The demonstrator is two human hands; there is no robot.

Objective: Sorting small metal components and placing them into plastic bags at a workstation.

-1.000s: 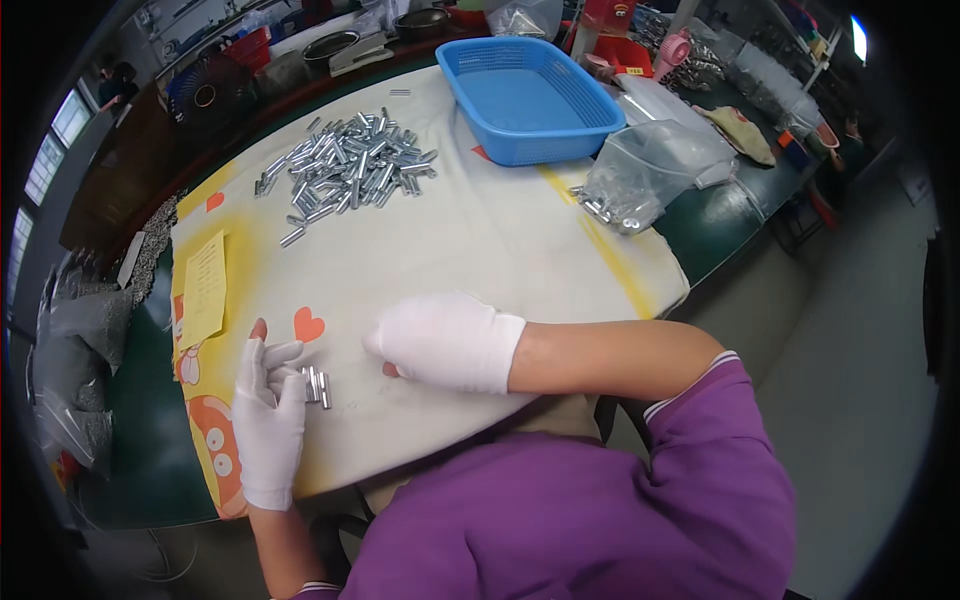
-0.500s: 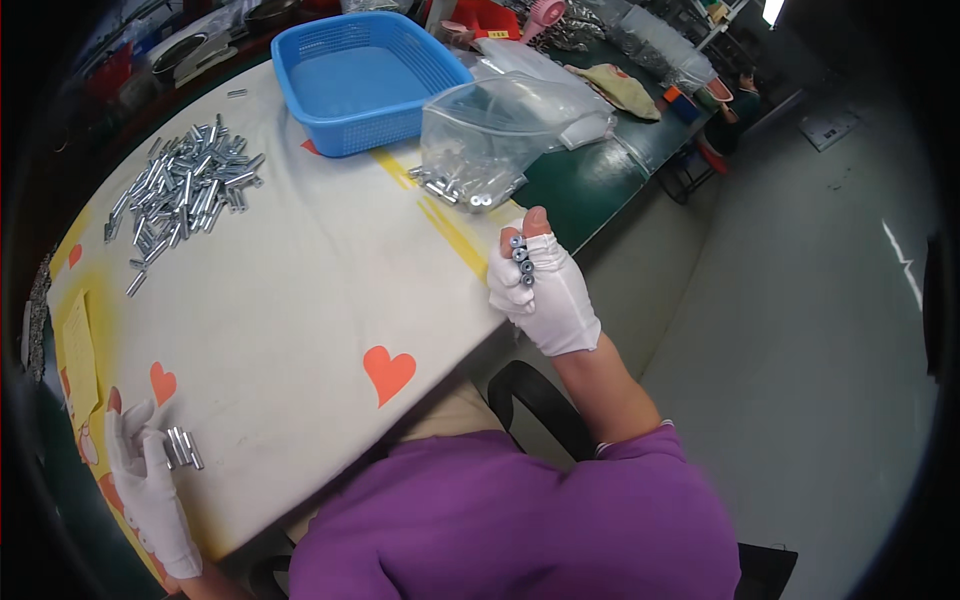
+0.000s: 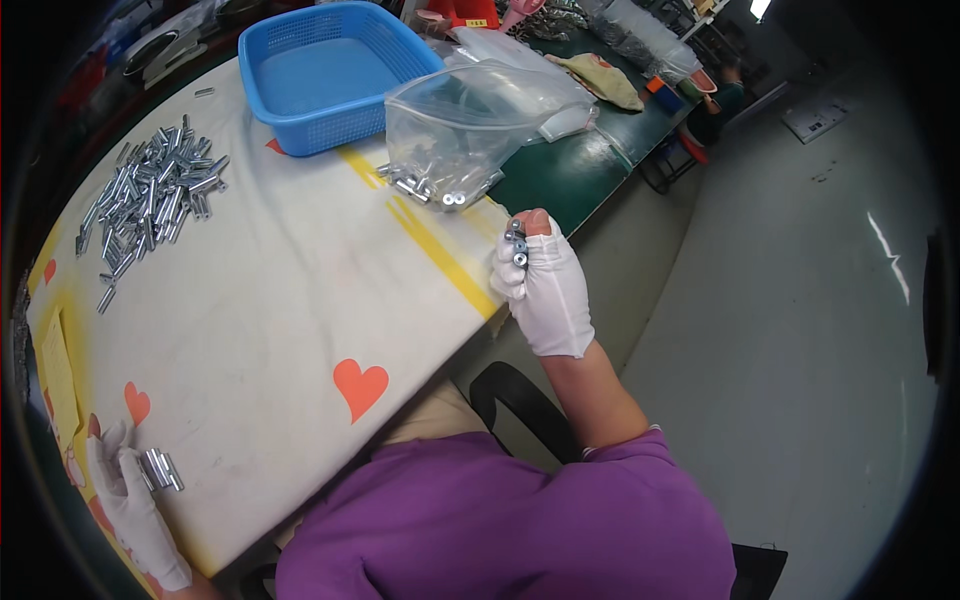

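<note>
So in the head view, the right hand [image 3: 552, 292] is showing just right of center by the bench [image 3: 560, 168] corner, fingers gripping a few metal tubes [image 3: 519, 245], ends poking out. The left hand [image 3: 135, 515] is resting lower left, fingers loosely parted beside a little row [image 3: 162, 469] of tubes; can't really tell if they're touching. A big pile [image 3: 150, 190] of tubes is sitting upper left, and a clear bag [image 3: 440, 135] holding more is slumping near top center, beside a blue basket [image 3: 330, 132].
</note>
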